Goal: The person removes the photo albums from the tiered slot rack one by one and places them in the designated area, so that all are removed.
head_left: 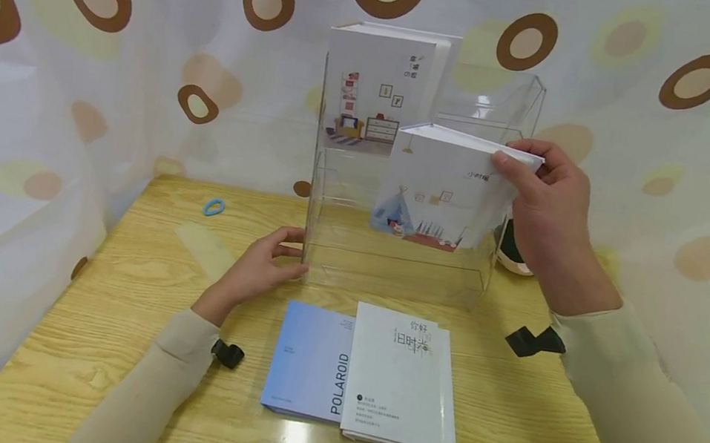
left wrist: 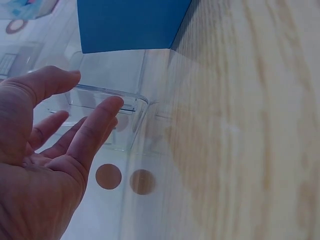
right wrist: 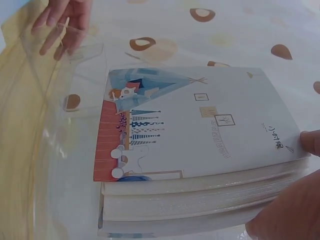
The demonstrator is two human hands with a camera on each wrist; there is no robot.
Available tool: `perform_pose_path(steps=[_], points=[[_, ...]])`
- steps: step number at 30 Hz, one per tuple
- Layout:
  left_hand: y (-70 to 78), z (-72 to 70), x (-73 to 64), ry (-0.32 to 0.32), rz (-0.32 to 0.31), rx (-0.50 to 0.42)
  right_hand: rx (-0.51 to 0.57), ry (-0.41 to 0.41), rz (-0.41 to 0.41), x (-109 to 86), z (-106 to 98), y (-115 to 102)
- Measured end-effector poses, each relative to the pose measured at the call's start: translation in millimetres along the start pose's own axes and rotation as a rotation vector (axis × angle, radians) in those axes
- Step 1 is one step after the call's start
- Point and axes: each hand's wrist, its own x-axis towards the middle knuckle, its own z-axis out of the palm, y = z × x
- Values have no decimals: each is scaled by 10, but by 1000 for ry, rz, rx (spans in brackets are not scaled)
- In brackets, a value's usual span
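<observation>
My right hand (head_left: 554, 195) pinches the top corner of a white photo album (head_left: 443, 188) with a tent drawing, thumb on the front cover. The album tilts in front of the clear acrylic rack (head_left: 388, 274), overlapping its middle tier in the head view. Its thick page edges (right wrist: 200, 200) show in the right wrist view. My left hand (head_left: 269, 259) touches the rack's lower left side, fingers spread and fairly straight; the left wrist view shows the fingertips (left wrist: 114, 104) at the rack's edge. Another white album (head_left: 379, 90) with a sofa and drawers drawing stands in the top left of the rack.
On the table before the rack lie a blue POLAROID album (head_left: 309, 361) and overlapping white albums (head_left: 397, 384). A blue ring (head_left: 214, 207) lies at the back left. Behind the rack's right side sits a dark and white object (head_left: 513, 250). A patterned curtain (head_left: 73, 109) surrounds the table.
</observation>
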Motion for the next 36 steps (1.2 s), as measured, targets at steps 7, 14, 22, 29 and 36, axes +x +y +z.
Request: perform_pose_path(steps=[7, 14, 22, 29, 36], points=[[18, 4, -15, -1, -9, 2, 42, -39, 2, -238, -140, 21], [-1, 7, -23, -4, 4, 11, 53, -31, -24, -446, -280, 43], [16, 13, -32, -6, 2, 4, -36, -8, 1, -642, -521, 82], [19, 16, -33, -7, -2, 10, -74, 5, 15, -812, -719, 184], [17, 20, -25, 0, 1, 10, -75, 5, 3, -924, -856, 304]])
